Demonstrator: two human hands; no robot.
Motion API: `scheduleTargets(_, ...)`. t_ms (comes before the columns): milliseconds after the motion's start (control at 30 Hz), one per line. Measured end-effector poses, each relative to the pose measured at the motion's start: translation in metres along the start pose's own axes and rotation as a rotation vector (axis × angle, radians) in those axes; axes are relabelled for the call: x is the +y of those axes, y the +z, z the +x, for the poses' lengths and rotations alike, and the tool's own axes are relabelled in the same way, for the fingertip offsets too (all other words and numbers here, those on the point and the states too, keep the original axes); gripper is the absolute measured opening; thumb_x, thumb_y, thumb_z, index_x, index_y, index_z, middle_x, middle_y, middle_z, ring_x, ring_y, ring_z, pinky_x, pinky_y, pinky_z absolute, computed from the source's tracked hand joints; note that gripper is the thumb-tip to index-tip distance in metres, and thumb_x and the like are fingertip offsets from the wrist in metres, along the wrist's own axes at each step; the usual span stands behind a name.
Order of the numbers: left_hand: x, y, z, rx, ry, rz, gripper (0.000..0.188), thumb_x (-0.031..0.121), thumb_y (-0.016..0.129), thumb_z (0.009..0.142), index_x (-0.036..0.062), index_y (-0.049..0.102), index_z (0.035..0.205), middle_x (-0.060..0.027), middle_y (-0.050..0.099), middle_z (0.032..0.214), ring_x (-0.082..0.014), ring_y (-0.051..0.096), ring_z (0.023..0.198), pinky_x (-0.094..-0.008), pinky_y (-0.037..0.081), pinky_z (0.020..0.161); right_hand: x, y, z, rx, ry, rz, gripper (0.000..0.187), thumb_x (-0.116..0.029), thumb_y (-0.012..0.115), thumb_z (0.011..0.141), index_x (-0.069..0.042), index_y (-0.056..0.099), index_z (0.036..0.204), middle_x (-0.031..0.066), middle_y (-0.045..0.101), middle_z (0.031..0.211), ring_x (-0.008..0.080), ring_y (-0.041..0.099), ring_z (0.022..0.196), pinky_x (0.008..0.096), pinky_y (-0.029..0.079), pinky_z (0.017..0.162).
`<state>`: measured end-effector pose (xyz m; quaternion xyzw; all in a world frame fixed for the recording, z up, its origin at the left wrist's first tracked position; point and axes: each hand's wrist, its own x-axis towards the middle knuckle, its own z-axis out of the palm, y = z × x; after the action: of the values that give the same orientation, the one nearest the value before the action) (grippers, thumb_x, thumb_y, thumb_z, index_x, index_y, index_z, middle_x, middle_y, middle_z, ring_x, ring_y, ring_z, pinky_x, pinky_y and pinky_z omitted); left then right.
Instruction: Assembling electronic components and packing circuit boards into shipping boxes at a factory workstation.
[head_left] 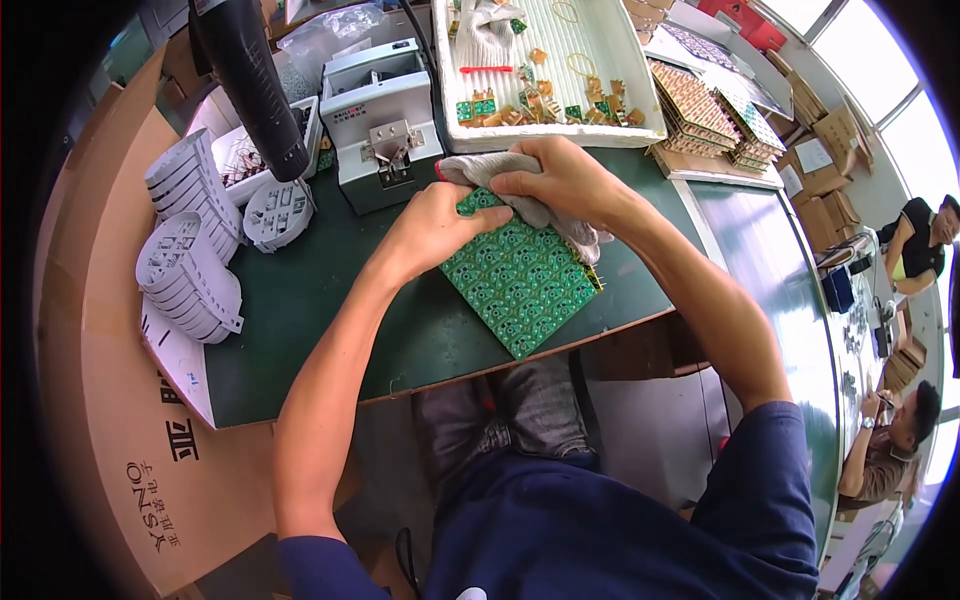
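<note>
Right hand [560, 180] presses grey crumpled cloth [500, 170] onto green rectangular circuit-board panel [520, 275], fingers closed; left hand [435, 225] clamps panel's far-left corner. Panel's long axis runs diagonally toward the near right.

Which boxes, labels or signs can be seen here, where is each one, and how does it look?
Cardboard box: person's left, brown flap with black printing.
Machine label: small dark strip on the grey machine behind the left hand.
Cardboard boxes: far right, brown, some with white sheets.
</note>
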<state>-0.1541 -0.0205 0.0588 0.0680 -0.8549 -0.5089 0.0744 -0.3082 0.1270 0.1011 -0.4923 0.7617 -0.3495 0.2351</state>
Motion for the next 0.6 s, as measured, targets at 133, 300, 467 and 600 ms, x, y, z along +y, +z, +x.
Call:
scheduleTargets(133,0.000,0.001,0.004,0.033,-0.030,0.068,0.046,0.036,0.075,0.087,0.0031,0.070,0.119,-0.0196,0.074,0.102,-0.0258,0.072,0.099,-0.0374,0.052,0.089,0.004,0.006,0.005,0.034,0.033,-0.026,0.029,-0.025,0.074,0.090,0.003,0.070,0.097,0.0037,0.066,0.078,0.0093,0.057,0.073,0.0307,0.048,0.066)
scheduleTargets(300,0.005,0.002,0.008,0.027,-0.111,0.151,0.043,0.032,0.074,0.087,0.0047,0.071,0.120,-0.0164,0.074,0.107,-0.0230,0.070,0.102,-0.0357,0.050,0.092,0.009,0.014,0.005,0.143,0.022,-0.079,0.033,-0.027,0.076,0.088,0.004,0.071,0.099,0.0088,0.069,0.078,0.0134,0.062,0.073,0.0334,0.051,0.070)
scheduleTargets(467,0.007,0.005,0.016,0.050,-0.211,0.216,0.044,0.031,0.074,0.087,0.0060,0.070,0.122,-0.0147,0.074,0.112,-0.0228,0.069,0.105,-0.0355,0.048,0.096,0.007,0.013,0.011,0.176,0.013,-0.147,0.039,-0.035,0.078,0.081,0.001,0.074,0.097,0.0211,0.073,0.085,0.0343,0.072,0.081,0.0427,0.055,0.075)
scheduleTargets(600,-0.016,0.008,0.026,0.149,-0.117,0.253,0.057,0.038,0.079,0.080,-0.0034,0.068,0.117,-0.0272,0.072,0.098,-0.0380,0.072,0.095,-0.0416,0.055,0.085,0.007,0.017,0.017,0.193,0.034,-0.235,0.040,-0.036,0.079,0.080,-0.001,0.075,0.099,0.0217,0.073,0.087,0.0377,0.072,0.083,0.0447,0.056,0.077)
